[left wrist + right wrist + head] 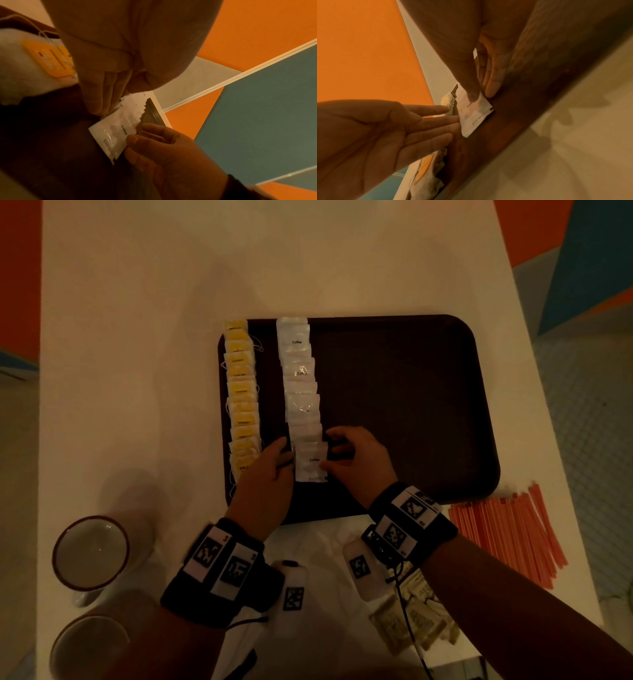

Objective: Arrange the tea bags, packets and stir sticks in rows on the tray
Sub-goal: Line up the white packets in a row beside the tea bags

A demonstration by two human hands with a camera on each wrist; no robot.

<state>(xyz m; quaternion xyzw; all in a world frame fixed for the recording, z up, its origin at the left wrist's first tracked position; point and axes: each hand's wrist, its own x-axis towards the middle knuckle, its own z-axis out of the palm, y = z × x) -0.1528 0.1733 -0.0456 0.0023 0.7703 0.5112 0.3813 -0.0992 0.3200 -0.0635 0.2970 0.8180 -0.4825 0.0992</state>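
Resting on a dark tray [411, 405], two overlapping rows run front to back: yellow tea bags [241, 395] along the left edge and white coffee packets [301, 385] just beside them. At the near end of the white row, the left hand [270, 474] lays straight fingers against the left edge of the last packet [311, 462], while the right hand [356, 460] pinches its right edge between thumb and fingertips. Orange sticks [510, 535] lie on the table [137, 302] right of the tray, beige packets [411, 625] sit near the right wrist, and two cups [90, 553] stand at the left.
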